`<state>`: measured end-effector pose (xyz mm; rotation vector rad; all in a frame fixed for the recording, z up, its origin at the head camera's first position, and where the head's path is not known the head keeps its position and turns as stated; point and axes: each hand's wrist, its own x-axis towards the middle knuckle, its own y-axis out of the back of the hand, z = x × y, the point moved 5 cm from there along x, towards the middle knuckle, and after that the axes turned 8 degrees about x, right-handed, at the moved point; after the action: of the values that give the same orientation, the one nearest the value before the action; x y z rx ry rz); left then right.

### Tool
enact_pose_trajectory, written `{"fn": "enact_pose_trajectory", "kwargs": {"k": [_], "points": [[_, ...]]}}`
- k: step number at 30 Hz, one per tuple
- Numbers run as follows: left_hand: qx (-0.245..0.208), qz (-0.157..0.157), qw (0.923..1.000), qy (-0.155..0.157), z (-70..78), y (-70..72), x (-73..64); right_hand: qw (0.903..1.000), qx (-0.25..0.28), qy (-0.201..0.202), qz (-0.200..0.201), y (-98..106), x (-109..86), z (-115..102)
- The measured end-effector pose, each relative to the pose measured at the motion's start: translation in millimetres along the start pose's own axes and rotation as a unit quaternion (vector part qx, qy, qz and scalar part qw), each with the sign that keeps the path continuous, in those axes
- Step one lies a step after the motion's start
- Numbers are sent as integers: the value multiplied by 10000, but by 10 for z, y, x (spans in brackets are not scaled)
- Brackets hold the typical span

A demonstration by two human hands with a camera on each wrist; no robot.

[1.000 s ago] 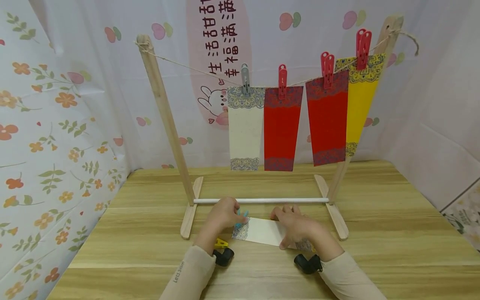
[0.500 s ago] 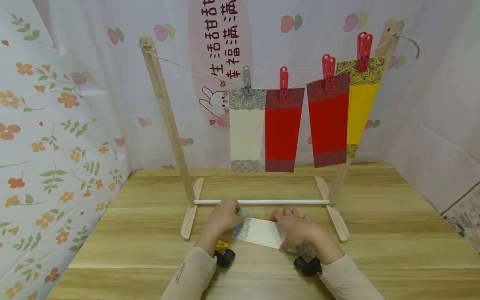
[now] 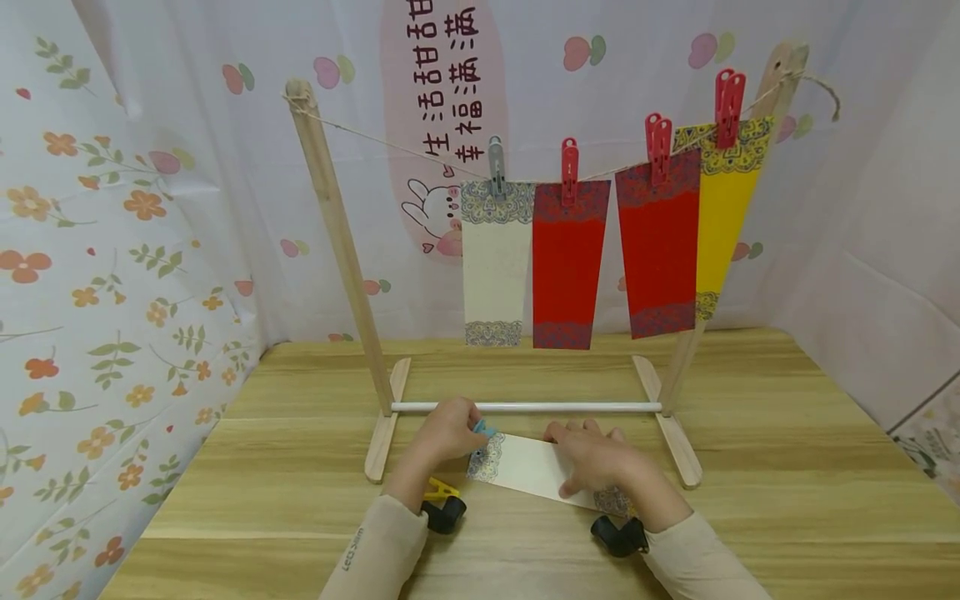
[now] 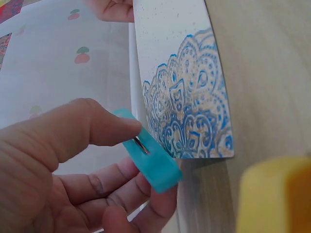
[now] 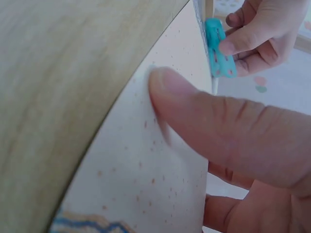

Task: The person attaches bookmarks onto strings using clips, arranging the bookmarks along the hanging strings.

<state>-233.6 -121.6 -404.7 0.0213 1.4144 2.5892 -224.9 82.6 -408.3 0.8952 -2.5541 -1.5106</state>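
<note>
The white card (image 3: 528, 465) is a flat, elongated rectangle held low over the tabletop (image 3: 285, 483), in front of the white rod (image 3: 555, 407). Its pale face carries fine brown specks; each end bears a lace-like band (blue outlines over tan and grey, scalloped along the inner edge). Whether its underside contacts the tabletop cannot be determined.

The right hand (image 3: 596, 460) grips the white card, thumb across the speckled face and fingers at the far edge. The left hand (image 3: 448, 429) pinches one turquoise clip (image 4: 160, 171) between thumb and fingers beside the near decorated end; contact between clip and card cannot be confirmed. The turquoise clip has a smooth body and a metal spring (image 4: 141, 144).

One yellow clip (image 3: 442, 489) lies near the left wrist. The frame comprises two wooden posts (image 3: 341, 225), two round-ended wooden feet (image 3: 381, 446), the single rod and one twisted string (image 3: 375, 137).

Four cards hang from the string: one off-white card (image 3: 492, 275), two red cards (image 3: 570, 267) and one yellow card (image 3: 723, 217), all patterned at both ends. Four clips secure them: one grey clip (image 3: 497, 167), three red clips (image 3: 570, 171).
</note>
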Motion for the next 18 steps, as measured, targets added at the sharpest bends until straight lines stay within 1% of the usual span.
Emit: {"fn": "enact_pose_trajectory", "kwargs": {"k": [7, 10, 14, 16, 18], "points": [[-606, -92, 9979, -228, -16, 10, -4, 9999, 121, 32, -37, 17, 7, 10], [-718, -100, 9970, -253, -27, 19, 0, 9999, 140, 48, -40, 17, 12, 18], [-929, -19, 9953, -263, -34, 41, 13, 9998, 184, 111, 11, 32, 21, 14], [-1007, 44, 9946, -250, -37, 52, 19, 9994, 281, 188, 14, 42, 25, 9], [-1033, 81, 9944, -200, -37, 64, 15, 9983, 459, 367, -5, 51, 30, 2]]}}
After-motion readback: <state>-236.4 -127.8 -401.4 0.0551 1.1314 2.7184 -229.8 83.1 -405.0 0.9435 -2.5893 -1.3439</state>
